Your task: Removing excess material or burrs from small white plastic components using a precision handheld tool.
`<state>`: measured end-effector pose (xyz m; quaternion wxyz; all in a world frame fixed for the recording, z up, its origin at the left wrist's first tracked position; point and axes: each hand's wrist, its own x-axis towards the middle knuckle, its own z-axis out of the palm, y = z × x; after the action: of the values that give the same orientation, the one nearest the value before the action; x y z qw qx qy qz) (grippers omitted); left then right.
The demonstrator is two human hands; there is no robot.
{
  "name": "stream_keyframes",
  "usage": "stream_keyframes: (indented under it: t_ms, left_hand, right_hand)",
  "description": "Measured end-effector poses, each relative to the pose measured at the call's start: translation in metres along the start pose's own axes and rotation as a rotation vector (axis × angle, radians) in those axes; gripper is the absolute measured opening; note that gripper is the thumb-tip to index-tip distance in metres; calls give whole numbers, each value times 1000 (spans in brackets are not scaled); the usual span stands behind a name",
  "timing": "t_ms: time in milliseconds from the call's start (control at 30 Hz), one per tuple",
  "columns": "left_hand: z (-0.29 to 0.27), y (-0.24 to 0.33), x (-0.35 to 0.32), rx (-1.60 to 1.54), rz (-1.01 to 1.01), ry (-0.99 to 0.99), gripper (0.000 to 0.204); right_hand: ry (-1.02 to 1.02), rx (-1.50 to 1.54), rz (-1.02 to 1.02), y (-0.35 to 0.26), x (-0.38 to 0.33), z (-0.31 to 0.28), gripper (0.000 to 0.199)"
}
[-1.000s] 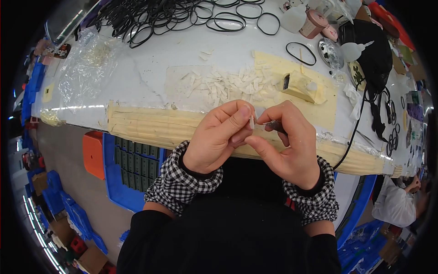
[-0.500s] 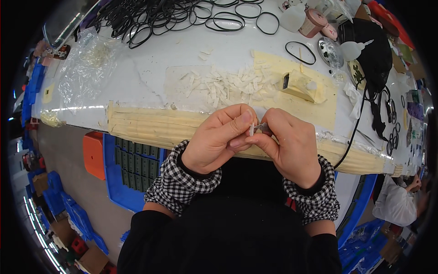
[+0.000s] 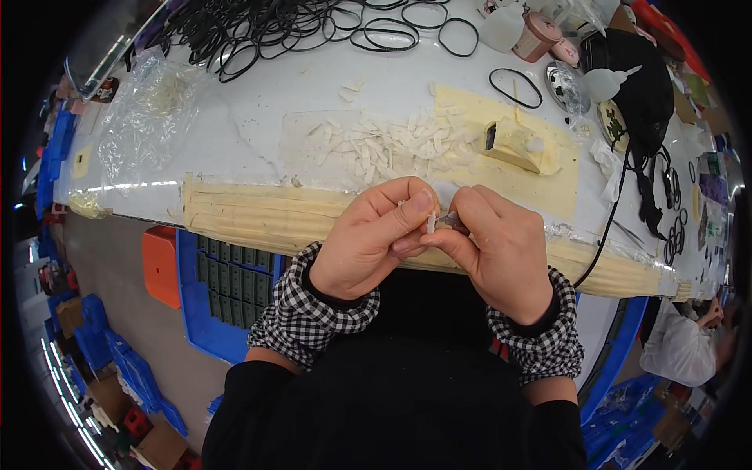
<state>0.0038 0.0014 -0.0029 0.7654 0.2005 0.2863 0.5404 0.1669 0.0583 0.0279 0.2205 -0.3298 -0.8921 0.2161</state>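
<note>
My left hand [image 3: 368,239] pinches a small white plastic piece [image 3: 430,223] between thumb and forefinger, just in front of the table's taped edge. My right hand [image 3: 497,251] holds a small grey metal tool [image 3: 451,218], its tip touching the white piece. Both hands meet close together above my lap. On the white table [image 3: 258,125] beyond them lies a heap of similar white pieces [image 3: 376,149]. A cream block [image 3: 513,145] sits on a beige sheet to the right of the heap.
Many black rubber rings [image 3: 258,31] lie at the table's far side. A clear plastic bag [image 3: 149,117] lies at the left. A black bag [image 3: 638,86] and a cable sit at the right. A blue crate [image 3: 227,290] stands under the table. Another person [image 3: 681,345] is at the lower right.
My hands have shifted slightly; the white piece and the tool tip have come closer together between my fingertips.
</note>
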Motion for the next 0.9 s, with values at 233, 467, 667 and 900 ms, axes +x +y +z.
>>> stream_keyframes:
  t_ms: [233, 467, 667, 900]
  left_hand:
    - [-1, 0, -1, -8, 17, 0, 18]
    - [3, 1, -3, 59, 29, 68, 22]
    - [4, 1, -3, 58, 32, 65, 21]
    - [-2, -1, -3, -5, 57, 23, 16]
  right_hand:
    - [0, -40, -23, 1, -3, 3, 35]
    - [7, -56, -14, 0, -2, 1, 35]
    - [-4, -77, -21, 0, -2, 1, 35]
    - [-32, 199, 36, 3, -2, -5, 31]
